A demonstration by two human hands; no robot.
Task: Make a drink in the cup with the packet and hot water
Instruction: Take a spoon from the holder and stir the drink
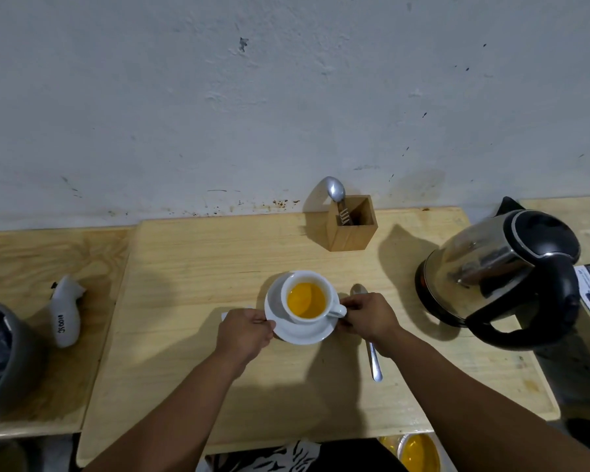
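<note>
Big wooden table (191, 267), and off to the right sits a steel kettle (498, 270) with a black handle. Up by the wall there's a small wooden box (351, 229) with a spoon poking out. Mid-table, a white saucer (300, 332) carries the cup (307, 298), full of orange-yellow drink. Left hand (244, 332) pinches the saucer's left rim, right hand (370, 316) grips its right edge by the cup handle. A spoon (373, 356) lies on the table, partly under the right hand.
</note>
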